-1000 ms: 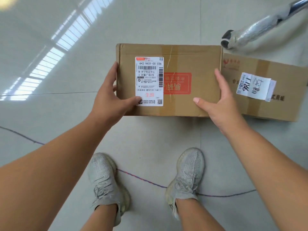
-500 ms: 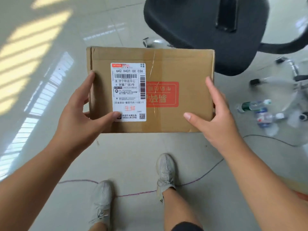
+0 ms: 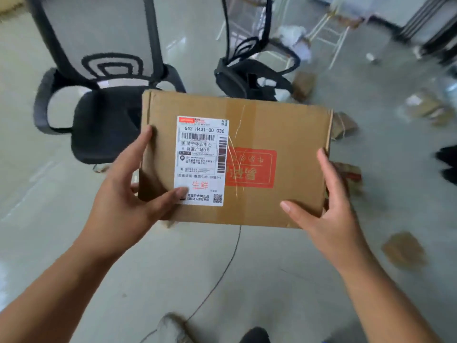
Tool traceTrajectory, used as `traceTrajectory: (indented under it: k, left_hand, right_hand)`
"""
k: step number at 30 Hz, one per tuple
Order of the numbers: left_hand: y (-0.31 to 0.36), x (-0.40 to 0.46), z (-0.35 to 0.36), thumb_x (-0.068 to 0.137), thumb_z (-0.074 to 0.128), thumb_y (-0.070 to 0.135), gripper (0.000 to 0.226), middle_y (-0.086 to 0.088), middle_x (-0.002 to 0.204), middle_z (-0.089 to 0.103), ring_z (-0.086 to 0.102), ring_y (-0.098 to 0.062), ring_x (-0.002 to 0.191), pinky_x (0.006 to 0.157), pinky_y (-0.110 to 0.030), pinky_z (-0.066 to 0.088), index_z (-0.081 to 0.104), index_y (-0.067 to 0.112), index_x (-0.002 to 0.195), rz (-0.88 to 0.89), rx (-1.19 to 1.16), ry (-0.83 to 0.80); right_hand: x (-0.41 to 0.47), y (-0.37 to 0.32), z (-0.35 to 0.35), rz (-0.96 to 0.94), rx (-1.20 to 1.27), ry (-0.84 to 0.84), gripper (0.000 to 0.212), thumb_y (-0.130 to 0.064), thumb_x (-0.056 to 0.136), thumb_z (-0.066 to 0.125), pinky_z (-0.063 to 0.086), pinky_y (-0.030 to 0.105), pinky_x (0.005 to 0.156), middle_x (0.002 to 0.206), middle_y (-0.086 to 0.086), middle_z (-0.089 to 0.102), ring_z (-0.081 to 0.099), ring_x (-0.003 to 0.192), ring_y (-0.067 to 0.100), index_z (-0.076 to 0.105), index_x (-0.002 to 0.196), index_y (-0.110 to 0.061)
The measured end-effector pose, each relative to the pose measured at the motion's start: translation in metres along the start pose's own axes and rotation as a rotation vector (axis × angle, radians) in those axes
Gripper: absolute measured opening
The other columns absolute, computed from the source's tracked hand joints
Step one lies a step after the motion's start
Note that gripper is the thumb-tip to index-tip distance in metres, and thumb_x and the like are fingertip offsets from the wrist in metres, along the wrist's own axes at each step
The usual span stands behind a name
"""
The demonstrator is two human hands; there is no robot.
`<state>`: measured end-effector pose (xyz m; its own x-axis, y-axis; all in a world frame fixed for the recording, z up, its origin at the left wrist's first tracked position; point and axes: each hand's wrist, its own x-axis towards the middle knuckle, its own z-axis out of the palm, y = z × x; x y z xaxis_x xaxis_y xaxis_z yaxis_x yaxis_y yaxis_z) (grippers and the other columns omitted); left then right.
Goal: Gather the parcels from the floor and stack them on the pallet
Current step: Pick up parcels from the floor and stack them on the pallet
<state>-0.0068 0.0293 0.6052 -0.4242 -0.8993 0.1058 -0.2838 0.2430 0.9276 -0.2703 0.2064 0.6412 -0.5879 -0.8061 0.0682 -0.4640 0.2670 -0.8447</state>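
Observation:
I hold a flat brown cardboard parcel (image 3: 284, 129) level in front of me, well above the floor. It carries a white shipping label and a red printed stamp on top. My left hand (image 3: 126, 191) grips its left edge, thumb lying on the label. My right hand (image 3: 331, 209) grips its right edge, thumb on the top face. Several small brown parcels (image 3: 404, 248) lie scattered on the grey floor to the right. No pallet is in view.
A black office chair (image 3: 99, 112) stands directly ahead on the left, a second black chair (image 3: 247, 75) behind the parcel. White metal frames (image 3: 329, 33) and dark furniture legs sit at the back right. A thin cable (image 3: 222, 273) runs across the floor by my feet.
The parcel has come up off the floor, still held in both hands. My view has swung up and round, from the floor at my shoes to the chairs and the scattered parcels.

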Motion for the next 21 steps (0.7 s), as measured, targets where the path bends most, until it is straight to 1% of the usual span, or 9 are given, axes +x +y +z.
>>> traceTrajectory:
  k: [3, 6, 9, 12, 14, 15, 16, 19, 21]
  left_hand:
    - [0.07, -0.016, 0.033, 0.071, 0.088, 0.039, 0.107, 0.01, 0.152, 0.055, 0.051, -0.01, 0.141, 0.1, -0.016, 0.047, 0.033, 0.046, 0.162, 0.119, 0.012, -0.093]
    - [0.132, -0.046, 0.069, 0.071, 0.087, 0.041, 0.106, 0.016, 0.156, 0.049, 0.05, -0.005, 0.141, 0.108, -0.028, 0.046, 0.031, 0.052, 0.16, 0.232, -0.017, -0.178]
    - [0.185, -0.087, 0.107, 0.068, 0.086, 0.043, 0.102, 0.017, 0.153, 0.052, 0.053, 0.012, 0.129, 0.094, -0.011, 0.048, 0.029, 0.065, 0.15, 0.317, -0.084, -0.291]
    - [0.224, -0.132, 0.146, 0.067, 0.088, 0.04, 0.105, 0.008, 0.151, 0.055, 0.053, 0.002, 0.136, 0.096, -0.009, 0.049, 0.032, 0.056, 0.155, 0.392, -0.125, -0.417]
    - [0.245, -0.164, 0.171, 0.068, 0.093, 0.047, 0.11, -0.011, 0.144, 0.059, 0.056, -0.025, 0.138, 0.111, -0.033, 0.052, 0.031, 0.053, 0.159, 0.465, -0.092, -0.534]
    - [0.257, -0.18, 0.183, 0.068, 0.093, 0.051, 0.111, -0.016, 0.143, 0.058, 0.056, -0.033, 0.137, 0.114, -0.046, 0.05, 0.031, 0.053, 0.16, 0.493, -0.08, -0.576]
    - [0.269, -0.197, 0.193, 0.066, 0.092, 0.051, 0.112, -0.012, 0.145, 0.057, 0.056, -0.031, 0.137, 0.116, -0.051, 0.047, 0.032, 0.052, 0.16, 0.506, -0.083, -0.607]
    - [0.297, -0.235, 0.226, 0.065, 0.091, 0.049, 0.111, -0.002, 0.147, 0.055, 0.056, -0.025, 0.136, 0.114, -0.051, 0.048, 0.032, 0.051, 0.159, 0.589, -0.136, -0.701]
    - [0.311, -0.251, 0.248, 0.067, 0.095, 0.055, 0.111, 0.0, 0.149, 0.055, 0.056, -0.026, 0.137, 0.109, -0.055, 0.051, 0.032, 0.055, 0.159, 0.618, -0.192, -0.788]
  right_hand:
    - [-0.058, -0.019, -0.075, 0.02, -0.018, 0.182, 0.098, -0.02, 0.081, 0.086, 0.032, 0.04, 0.125, 0.162, -0.023, 0.03, 0.029, 0.15, -0.006, 0.028, 0.15, -0.057]
    - [-0.124, -0.029, -0.141, 0.03, -0.048, 0.323, 0.097, -0.021, 0.083, 0.085, 0.032, 0.032, 0.123, 0.162, -0.023, 0.029, 0.027, 0.149, -0.01, 0.025, 0.151, -0.056]
    - [-0.199, -0.029, -0.195, 0.058, -0.069, 0.454, 0.097, -0.026, 0.083, 0.083, 0.032, 0.024, 0.12, 0.161, -0.025, 0.029, 0.026, 0.148, -0.012, 0.022, 0.154, -0.052]
    - [-0.277, -0.025, -0.238, 0.089, -0.09, 0.586, 0.099, -0.029, 0.081, 0.082, 0.033, 0.03, 0.124, 0.161, -0.027, 0.027, 0.026, 0.149, -0.011, 0.022, 0.155, -0.054]
    - [-0.331, -0.022, -0.261, 0.151, -0.105, 0.664, 0.099, -0.03, 0.082, 0.082, 0.038, 0.04, 0.122, 0.16, -0.029, 0.027, 0.029, 0.148, -0.009, 0.022, 0.155, -0.057]
    - [-0.356, -0.021, -0.271, 0.179, -0.108, 0.704, 0.099, -0.033, 0.082, 0.082, 0.041, 0.043, 0.12, 0.159, -0.029, 0.027, 0.031, 0.147, -0.008, 0.021, 0.156, -0.058]
    - [-0.38, -0.021, -0.28, 0.201, -0.111, 0.739, 0.099, -0.035, 0.081, 0.082, 0.043, 0.042, 0.118, 0.159, -0.028, 0.027, 0.033, 0.146, -0.009, 0.021, 0.156, -0.058]
    - [-0.44, -0.024, -0.297, 0.246, -0.124, 0.851, 0.098, -0.038, 0.081, 0.081, 0.042, 0.012, 0.108, 0.16, -0.024, 0.027, 0.033, 0.142, -0.015, 0.022, 0.158, -0.053]
    - [-0.471, -0.026, -0.303, 0.289, -0.136, 0.926, 0.098, -0.033, 0.082, 0.082, 0.042, 0.008, 0.104, 0.16, -0.023, 0.027, 0.034, 0.142, -0.014, 0.024, 0.16, -0.048]
